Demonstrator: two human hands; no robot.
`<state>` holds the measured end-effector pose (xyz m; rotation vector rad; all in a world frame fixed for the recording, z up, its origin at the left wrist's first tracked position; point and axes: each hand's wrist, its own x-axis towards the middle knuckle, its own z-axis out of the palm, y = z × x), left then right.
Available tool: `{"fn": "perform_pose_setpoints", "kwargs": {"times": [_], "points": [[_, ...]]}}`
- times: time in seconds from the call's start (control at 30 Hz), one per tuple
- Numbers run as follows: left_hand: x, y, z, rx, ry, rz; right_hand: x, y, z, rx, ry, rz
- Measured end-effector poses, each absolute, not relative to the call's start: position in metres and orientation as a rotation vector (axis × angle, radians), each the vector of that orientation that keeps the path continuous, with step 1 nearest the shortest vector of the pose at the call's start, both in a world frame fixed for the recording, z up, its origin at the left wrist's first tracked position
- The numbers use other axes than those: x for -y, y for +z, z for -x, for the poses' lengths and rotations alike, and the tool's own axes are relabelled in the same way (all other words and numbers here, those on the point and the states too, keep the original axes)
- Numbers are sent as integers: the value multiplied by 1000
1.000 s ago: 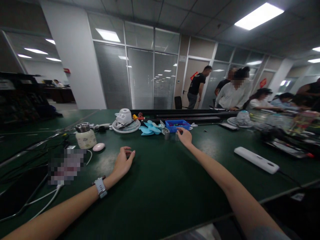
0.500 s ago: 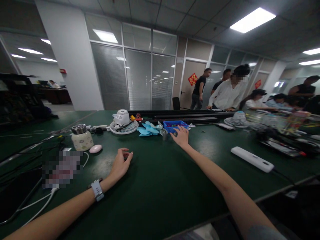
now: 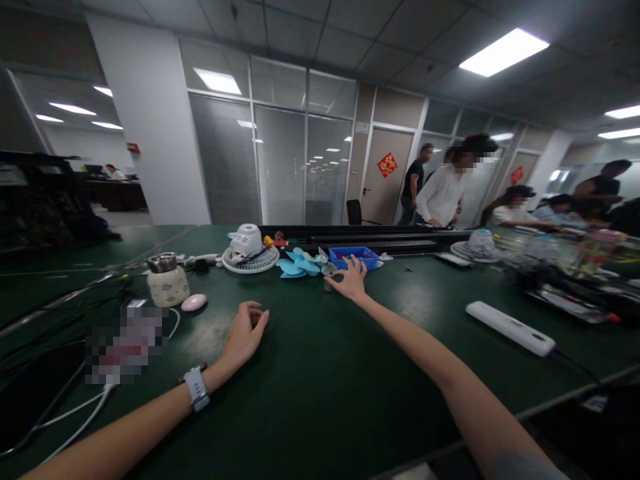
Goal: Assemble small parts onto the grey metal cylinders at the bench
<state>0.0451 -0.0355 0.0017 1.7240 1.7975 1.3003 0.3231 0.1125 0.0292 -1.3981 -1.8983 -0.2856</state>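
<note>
My right hand (image 3: 351,280) reaches over the green table with its fingers spread apart. Its thumb side is at a small grey metal cylinder (image 3: 327,285); I cannot tell whether they touch. Just behind the fingers stands a blue tray (image 3: 369,261) with small parts in it. Light-blue fan blades (image 3: 299,263) lie left of the cylinder. Nothing is in my left hand (image 3: 245,333), which rests over the table nearer to me, loosely curved, thumb apart from the fingers. A white fan housing with its round grille (image 3: 253,260) sits behind it.
At left are a cream flask (image 3: 169,285), a pink oval object (image 3: 194,303), and a phone with white cables. A white power strip (image 3: 510,328) lies at right. Long black bars (image 3: 380,243) run along the back. Several people stand or sit beyond.
My right hand has drawn slightly left and towards me, from the blue tray's front to beside the grey cylinder. My left hand stays nearly still. The view has tilted up slightly.
</note>
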Motion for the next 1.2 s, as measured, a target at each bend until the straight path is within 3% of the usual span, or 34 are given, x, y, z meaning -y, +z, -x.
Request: {"fn": "perform_pose_setpoints", "kwargs": {"times": [0.33,0.8,1.07,1.2], "points": [[48,30,-77,-1586,1285,-2028,-19,35,-290,2215,-65,819],[31,50,-100,-1375,1125,-2082,-8,18,-277,2103,170,802],[39,62,-92,-1515,1306,-2097,-6,16,-275,2094,176,807],[45,45,-65,-1603,1198,-2063,-5,16,-275,2098,165,818]]}}
